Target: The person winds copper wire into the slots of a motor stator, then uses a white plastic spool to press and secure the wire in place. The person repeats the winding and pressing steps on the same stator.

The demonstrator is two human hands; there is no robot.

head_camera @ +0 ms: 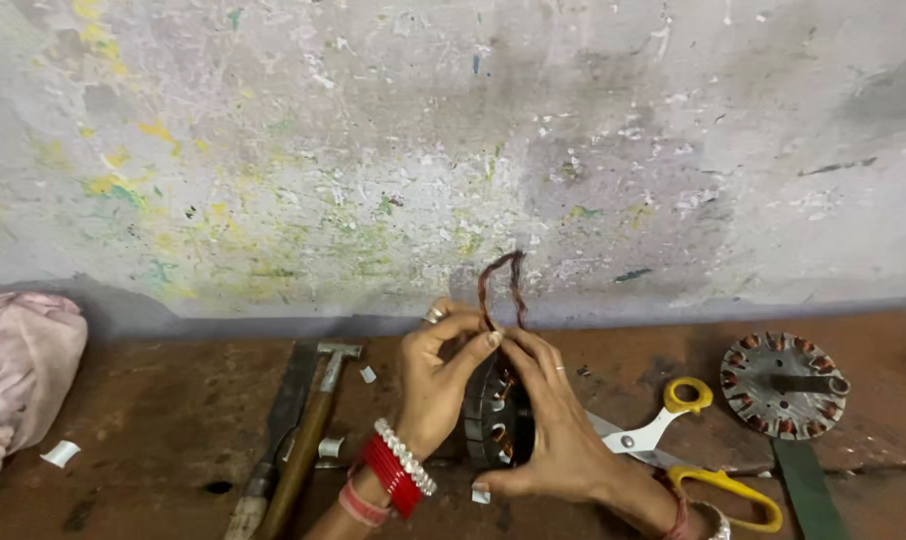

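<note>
Head view, looking down past two bare hands toward a wall. Behind everything stands a grey plaster wall, scuffed and flecked with yellow and green paint. Below it runs a worn brown counter. A bundle of pink cloth sits at the far left edge of the counter.

At the centre, a round motor stator stands on its edge on the counter, with copper windings visible in its slots. The right hand cups its right side, thumb underneath. The left hand, with red and white bangles at the wrist, is raised just beside it. The fingers of both hands meet above the stator, pinched together on a loop of copper wire that rises upright in front of the wall.

To the right, yellow-handled scissors lie flat near the right wrist. Farther right, well apart from the hands, lies a second round stator, flat on the counter, with a dark green strip below it.

To the left of the hands, a hammer with a wooden handle lies beside a flat dark metal tool. Small white scraps are scattered on the counter.
</note>
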